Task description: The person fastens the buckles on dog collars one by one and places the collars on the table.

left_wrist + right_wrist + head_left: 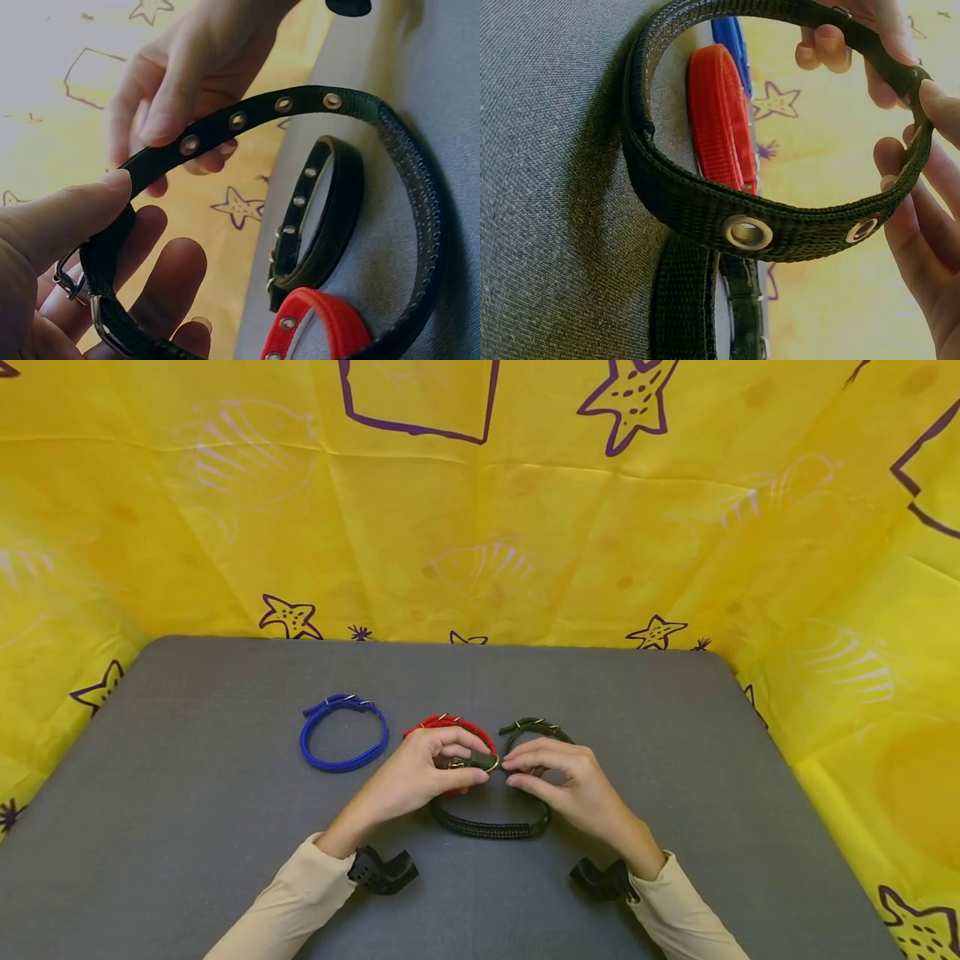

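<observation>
Both hands hold a dark green pet collar point(420, 187) bent into a loop, with metal eyelets along its strap and a padded section hanging low in front. My left hand point(416, 768) grips the end with the metal buckle point(71, 281) and D-ring point(492, 764), its thumb on the strap. From the other side my right hand point(581, 781) pinches the eyelet strap between thumb and fingers. In the right wrist view, the fingertips of both hands meet at the collar's upper right.
Three buckled collars lie in a row behind the hands: a blue one point(344, 767), a red one point(486, 735) partly covered by my left hand, and a dark green one point(532, 724) partly behind my right hand. They rest on a grey table point(225, 718) before a yellow patterned cloth point(480, 510).
</observation>
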### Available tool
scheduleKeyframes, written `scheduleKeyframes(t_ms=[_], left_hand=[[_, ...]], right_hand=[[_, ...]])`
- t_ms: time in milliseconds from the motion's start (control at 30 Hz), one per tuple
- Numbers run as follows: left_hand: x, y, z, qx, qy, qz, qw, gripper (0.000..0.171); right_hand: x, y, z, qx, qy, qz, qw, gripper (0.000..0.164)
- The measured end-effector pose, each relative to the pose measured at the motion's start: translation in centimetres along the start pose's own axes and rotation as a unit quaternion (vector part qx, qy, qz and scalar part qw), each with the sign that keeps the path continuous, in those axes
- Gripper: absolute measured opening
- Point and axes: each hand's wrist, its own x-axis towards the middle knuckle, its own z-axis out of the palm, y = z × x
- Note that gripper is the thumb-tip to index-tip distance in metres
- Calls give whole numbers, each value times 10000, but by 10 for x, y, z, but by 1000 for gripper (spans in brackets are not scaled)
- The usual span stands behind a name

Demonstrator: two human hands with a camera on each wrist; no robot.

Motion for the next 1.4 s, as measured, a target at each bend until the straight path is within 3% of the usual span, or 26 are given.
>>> scheduleKeyframes(t_ms=[133,333,567,633,833,1067,1200,1400], left_hand=[[0,-1,4,28,-67,25,10000,23],[0,-2,3,328,-149,204,9991,27],[-3,-3,-12,361,-657,-264,9968,33],[-3,-4,-15,251,-742,-221,9967,31],[-1,-3,-10,223,-485,159,9984,26],[-1,-2,0,10,-136,244,9996,26],[0,-1,5,72,-110,460,9989,26],[1,-1,8,267,-165,469,9984,31]], right_hand=[[1,-2,1,-156,-84,-43,9998,36],[0,-2,1,-178,-349,-27,9992,24],[0,1,-2,-302,-390,124,9987,20],[0,1,-3,-290,-410,160,9986,20],[-1,1,-5,-335,-456,227,9981,20],[-1,-1,-7,-446,-467,242,9976,24],[-1,-3,-6,-516,-484,119,9974,26],[0,-4,-1,-439,-367,-16,9984,25]])
